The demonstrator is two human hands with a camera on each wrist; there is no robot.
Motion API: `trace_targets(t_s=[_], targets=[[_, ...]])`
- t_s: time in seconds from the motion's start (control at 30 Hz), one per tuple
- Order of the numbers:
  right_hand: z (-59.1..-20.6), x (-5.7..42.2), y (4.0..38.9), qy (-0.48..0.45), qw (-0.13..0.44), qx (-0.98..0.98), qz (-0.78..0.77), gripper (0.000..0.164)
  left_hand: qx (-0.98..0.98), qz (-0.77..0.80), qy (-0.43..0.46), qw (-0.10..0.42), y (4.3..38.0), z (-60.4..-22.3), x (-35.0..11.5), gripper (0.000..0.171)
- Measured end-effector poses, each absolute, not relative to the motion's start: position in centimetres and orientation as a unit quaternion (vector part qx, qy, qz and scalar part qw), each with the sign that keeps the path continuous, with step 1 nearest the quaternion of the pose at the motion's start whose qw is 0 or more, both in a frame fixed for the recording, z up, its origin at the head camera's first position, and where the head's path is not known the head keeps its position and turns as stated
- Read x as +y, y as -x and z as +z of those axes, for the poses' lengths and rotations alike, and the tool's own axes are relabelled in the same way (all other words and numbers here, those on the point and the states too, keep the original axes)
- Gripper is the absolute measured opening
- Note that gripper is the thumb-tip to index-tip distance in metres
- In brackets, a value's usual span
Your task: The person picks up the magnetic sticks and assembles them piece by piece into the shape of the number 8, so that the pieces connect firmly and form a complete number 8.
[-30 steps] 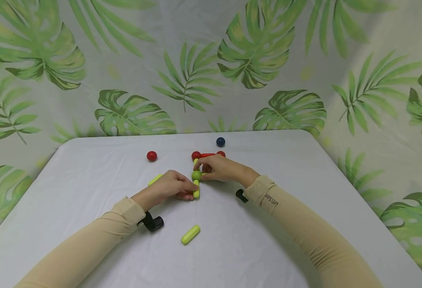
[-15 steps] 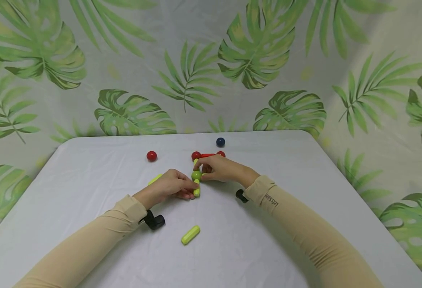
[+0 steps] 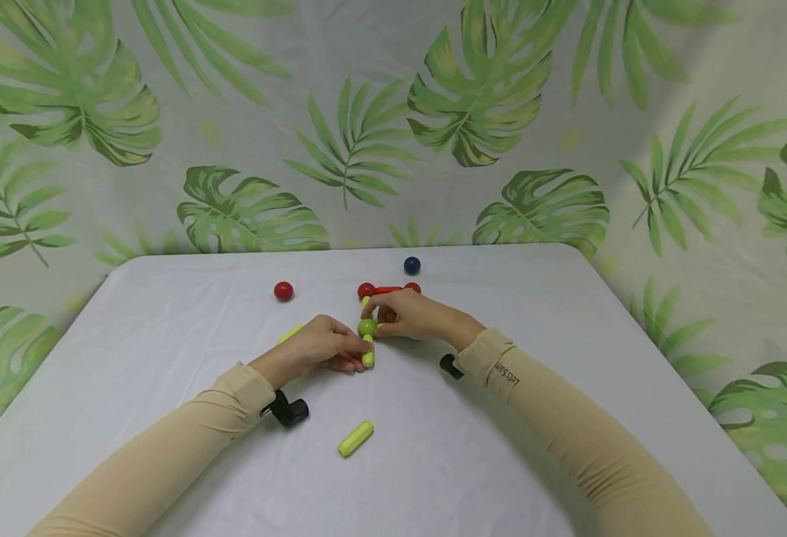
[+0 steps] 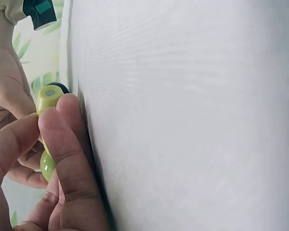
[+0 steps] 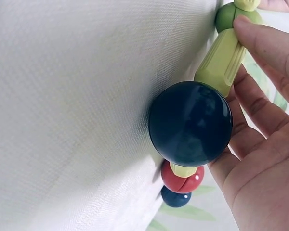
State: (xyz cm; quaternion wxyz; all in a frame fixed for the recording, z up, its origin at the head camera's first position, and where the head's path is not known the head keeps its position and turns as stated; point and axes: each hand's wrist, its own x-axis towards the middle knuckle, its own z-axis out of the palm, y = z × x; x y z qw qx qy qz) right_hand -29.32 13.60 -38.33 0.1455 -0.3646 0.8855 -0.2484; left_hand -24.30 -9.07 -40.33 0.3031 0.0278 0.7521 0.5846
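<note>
My left hand (image 3: pixel 322 347) pinches a yellow-green rod (image 3: pixel 368 353) between thumb and fingers. In the left wrist view that rod's free end (image 4: pixel 49 96) shows a small grey disc. The rod's other end meets a green ball (image 3: pixel 367 328). My right hand (image 3: pixel 406 313) grips this ball, its thumb at the joint with another yellow-green rod (image 5: pixel 220 60). That rod runs to a dark blue ball (image 5: pixel 190 123) under the palm, hidden in the head view. Behind, a red rod (image 3: pixel 388 289) links two red balls, one left (image 3: pixel 366 290) and one right (image 3: pixel 412 288).
A loose yellow-green rod (image 3: pixel 356 438) lies toward the front of the white-covered table (image 3: pixel 165 328). Another rod (image 3: pixel 289 333) is partly behind my left hand. One red ball (image 3: pixel 283 291) sits at the back left, and a dark blue ball (image 3: pixel 412 265) rests near the far edge.
My left hand and the rod it pinches have shifted very slightly away from me, toward the green ball. The right hand stays in place.
</note>
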Motion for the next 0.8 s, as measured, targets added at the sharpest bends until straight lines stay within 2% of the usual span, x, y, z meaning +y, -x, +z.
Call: trace_targets(t_s=[0.8], targets=[[-38.26, 13.52, 29.33, 0.364, 0.145, 0.888, -0.242, 0.028, 0.744, 0.59, -0.029, 0.313, 24.55, -40.63, -9.18, 0.024]])
